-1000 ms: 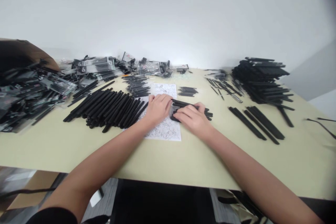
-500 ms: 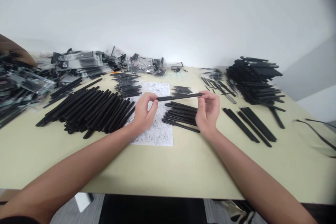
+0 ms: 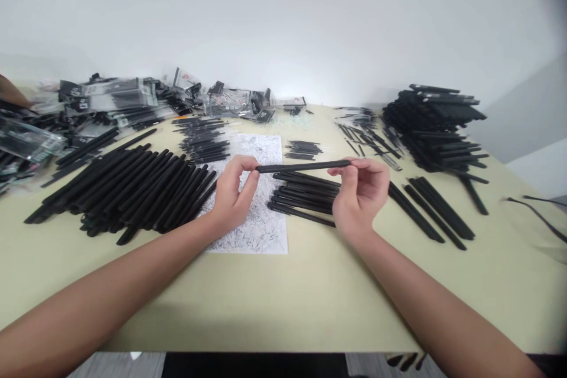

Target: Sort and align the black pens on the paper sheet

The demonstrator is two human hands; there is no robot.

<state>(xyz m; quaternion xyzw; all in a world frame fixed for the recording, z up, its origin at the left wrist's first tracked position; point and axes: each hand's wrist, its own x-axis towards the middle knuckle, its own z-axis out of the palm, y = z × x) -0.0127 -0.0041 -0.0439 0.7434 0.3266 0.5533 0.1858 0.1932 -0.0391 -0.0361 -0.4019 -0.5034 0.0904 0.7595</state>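
Observation:
A slim matte-black pen (image 3: 301, 166) is held nearly level above the table, one end in each hand. My left hand (image 3: 234, 194) pinches its left end between thumb and forefinger. The fingers and thumb of my right hand (image 3: 359, 199) close on its right end. Below the pen, a small row of similar black pens (image 3: 305, 194) lies partly behind my right hand. A sheet of white paper (image 3: 254, 233) covered in dark scribbles is under and beside my left hand. A large heap of black pens (image 3: 137, 189) lies to the left.
Thin dark refill-like sticks (image 3: 204, 140) and a smaller bunch of them (image 3: 303, 150) lie farther back. Clear packaging (image 3: 121, 94) is heaped at the back left. On the right are a tall stack of black pens (image 3: 436, 109), a few separate pens (image 3: 443, 207) and glasses (image 3: 543, 221).
Both hands appear slightly farther apart, and the pen looks larger, nearer to me. My right fingers have shifted at its end. The view has also moved a little.

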